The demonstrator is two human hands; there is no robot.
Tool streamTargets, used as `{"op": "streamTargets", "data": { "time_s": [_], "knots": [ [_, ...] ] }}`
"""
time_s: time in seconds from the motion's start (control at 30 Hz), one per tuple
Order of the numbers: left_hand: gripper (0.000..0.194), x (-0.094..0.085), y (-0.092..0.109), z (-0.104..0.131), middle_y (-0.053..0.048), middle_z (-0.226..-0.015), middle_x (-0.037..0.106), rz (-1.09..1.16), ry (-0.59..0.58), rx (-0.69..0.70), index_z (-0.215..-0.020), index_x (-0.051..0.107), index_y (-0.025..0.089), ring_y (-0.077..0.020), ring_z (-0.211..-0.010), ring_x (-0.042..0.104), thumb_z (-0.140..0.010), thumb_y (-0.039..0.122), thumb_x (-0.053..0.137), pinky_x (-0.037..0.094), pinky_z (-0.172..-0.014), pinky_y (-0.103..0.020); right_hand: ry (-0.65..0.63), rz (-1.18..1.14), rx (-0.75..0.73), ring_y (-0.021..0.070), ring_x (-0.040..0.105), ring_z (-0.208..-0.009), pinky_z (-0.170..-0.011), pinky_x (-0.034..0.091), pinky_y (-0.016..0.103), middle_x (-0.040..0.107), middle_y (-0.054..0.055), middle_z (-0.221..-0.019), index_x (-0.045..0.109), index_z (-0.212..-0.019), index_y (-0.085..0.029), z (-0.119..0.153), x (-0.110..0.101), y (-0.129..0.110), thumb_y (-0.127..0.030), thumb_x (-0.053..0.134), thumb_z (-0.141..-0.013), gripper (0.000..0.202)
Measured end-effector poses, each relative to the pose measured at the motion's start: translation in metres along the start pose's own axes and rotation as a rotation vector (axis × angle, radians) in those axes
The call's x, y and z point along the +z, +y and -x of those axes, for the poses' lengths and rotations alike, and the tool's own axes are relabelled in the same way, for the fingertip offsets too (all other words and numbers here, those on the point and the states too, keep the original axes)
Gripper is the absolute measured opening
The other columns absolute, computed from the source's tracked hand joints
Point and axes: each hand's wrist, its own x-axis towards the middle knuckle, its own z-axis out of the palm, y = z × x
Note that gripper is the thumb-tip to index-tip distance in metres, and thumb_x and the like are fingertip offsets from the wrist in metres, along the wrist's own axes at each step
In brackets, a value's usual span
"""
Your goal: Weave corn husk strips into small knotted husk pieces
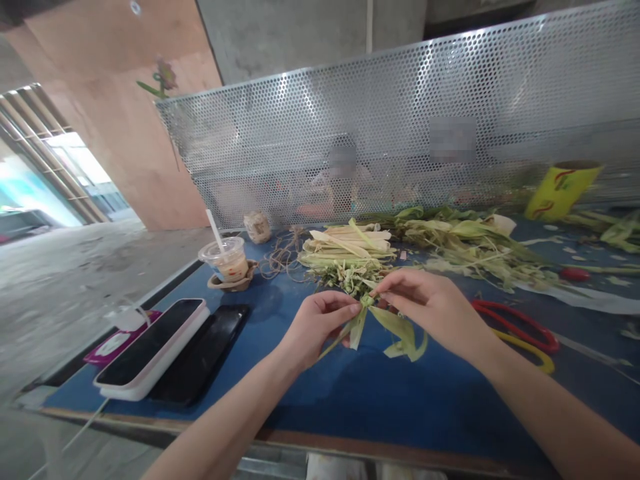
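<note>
Between my two hands, above the blue tabletop, is a pale green corn husk piece (400,330) with a small knot at its top and loose strips hanging down. My left hand (323,323) pinches it from the left, thumb and fingers closed near the knot. From the right, the fingertips of my right hand (425,300) are closed on the strip by the knot. Just behind lies a heap of small knotted husk pieces (350,275). Beyond that heap is a stack of flat husk strips (347,247).
On the left stand a plastic cup with a straw (227,261), a phone in a pale case (155,343) and a black phone (203,353). Red-handled (520,323) and yellow-handled tools lie right. Loose husks (460,240) lie before a perforated metal screen (300,133); people sit behind it.
</note>
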Motion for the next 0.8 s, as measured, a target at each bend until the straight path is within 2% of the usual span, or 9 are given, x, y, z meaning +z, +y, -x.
{"op": "streamTargets", "data": {
  "time_s": [0.13, 0.2, 0.33, 0.4, 0.47, 0.53, 0.6, 0.7, 0.8],
  "knots": [
    [0.031, 0.0010, 0.0007, 0.0017, -0.001, -0.060, 0.057, -0.084, -0.056, -0.029, -0.081, 0.065, 0.009, -0.0022, -0.036, 0.042, -0.069, 0.038, 0.064, 0.035, -0.033, -0.015, 0.009, -0.038, 0.038, 0.0156, 0.065, -0.073, -0.062, 0.052, 0.025, 0.065, 0.001, -0.078, 0.058, -0.081, -0.021, -0.0007, -0.0001, 0.0032, -0.025, 0.050, -0.079, 0.008],
    [0.037, 0.0023, 0.0014, 0.0035, -0.002, -0.059, 0.055, -0.127, -0.090, -0.051, -0.086, 0.066, 0.010, -0.0037, -0.040, 0.044, -0.074, 0.044, 0.057, 0.031, -0.033, -0.014, 0.012, -0.081, 0.047, 0.0151, 0.064, -0.072, -0.057, 0.052, 0.024, 0.064, 0.001, -0.079, 0.057, -0.082, -0.021, -0.0008, -0.0005, 0.0034, -0.025, 0.051, -0.079, 0.008],
    [0.043, 0.0041, 0.0000, 0.0062, 0.001, -0.069, 0.052, -0.034, -0.048, -0.049, -0.109, 0.058, 0.024, -0.0060, -0.058, 0.051, -0.073, 0.047, 0.058, 0.035, -0.041, -0.012, -0.071, -0.224, 0.062, 0.0147, 0.064, -0.069, -0.052, 0.053, 0.023, 0.063, 0.001, -0.078, 0.056, -0.082, -0.021, -0.0002, -0.0006, 0.0017, -0.027, 0.051, -0.080, 0.008],
    [0.045, 0.0040, -0.0011, 0.0067, 0.002, -0.073, 0.050, 0.039, -0.081, -0.056, -0.114, 0.054, 0.029, -0.0050, -0.059, 0.050, -0.072, 0.045, 0.059, 0.035, -0.043, -0.012, -0.115, -0.279, 0.063, 0.0140, 0.064, -0.071, -0.054, 0.053, 0.023, 0.062, 0.001, -0.080, 0.056, -0.082, -0.021, -0.0003, 0.0002, 0.0014, -0.026, 0.052, -0.080, 0.007],
    [0.041, 0.0034, -0.0016, 0.0065, 0.003, -0.067, 0.048, 0.086, -0.164, -0.069, -0.110, 0.056, 0.027, -0.0041, -0.055, 0.046, -0.072, 0.041, 0.061, 0.033, -0.041, -0.011, -0.144, -0.305, 0.059, 0.0130, 0.064, -0.072, -0.056, 0.053, 0.022, 0.062, 0.000, -0.080, 0.055, -0.082, -0.021, -0.0010, 0.0013, 0.0019, -0.025, 0.052, -0.080, 0.006],
    [0.030, 0.0027, -0.0016, 0.0057, 0.004, -0.057, 0.046, 0.104, -0.247, -0.110, -0.095, 0.062, 0.019, -0.0028, -0.048, 0.043, -0.072, 0.038, 0.062, 0.030, -0.038, -0.011, -0.158, -0.290, 0.055, 0.0125, 0.063, -0.072, -0.057, 0.053, 0.021, 0.062, 0.000, -0.079, 0.056, -0.081, -0.021, -0.0019, 0.0022, 0.0029, -0.025, 0.052, -0.080, 0.006],
    [0.025, 0.0020, -0.0014, 0.0044, 0.003, -0.053, 0.049, 0.101, -0.298, -0.132, -0.083, 0.062, 0.014, -0.0028, -0.043, 0.043, -0.071, 0.036, 0.064, 0.029, -0.035, -0.011, -0.155, -0.217, 0.026, 0.0121, 0.063, -0.069, -0.057, 0.052, 0.021, 0.063, -0.001, -0.075, 0.057, -0.081, -0.021, -0.0025, 0.0027, 0.0044, -0.024, 0.051, -0.080, 0.006],
    [0.026, 0.0016, -0.0015, 0.0025, -0.004, -0.066, 0.062, 0.064, -0.267, -0.068, -0.081, 0.062, 0.012, -0.0063, -0.044, 0.053, -0.069, 0.034, 0.066, 0.029, -0.032, -0.012, -0.085, -0.020, -0.081, 0.0123, 0.062, -0.069, -0.063, 0.052, 0.023, 0.064, -0.001, -0.076, 0.058, -0.082, -0.022, -0.0024, 0.0024, 0.0076, -0.023, 0.052, -0.080, 0.006],
    [0.029, 0.0017, -0.0016, 0.0019, -0.007, -0.077, 0.067, 0.015, -0.175, 0.002, -0.082, 0.061, 0.011, -0.0108, -0.049, 0.060, -0.067, 0.034, 0.068, 0.030, -0.030, -0.013, 0.007, 0.192, -0.206, 0.0142, 0.062, -0.076, -0.069, 0.051, 0.025, 0.066, 0.000, -0.084, 0.059, -0.084, -0.023, -0.0013, 0.0015, 0.0106, -0.021, 0.053, -0.079, 0.008]
  ]
}}
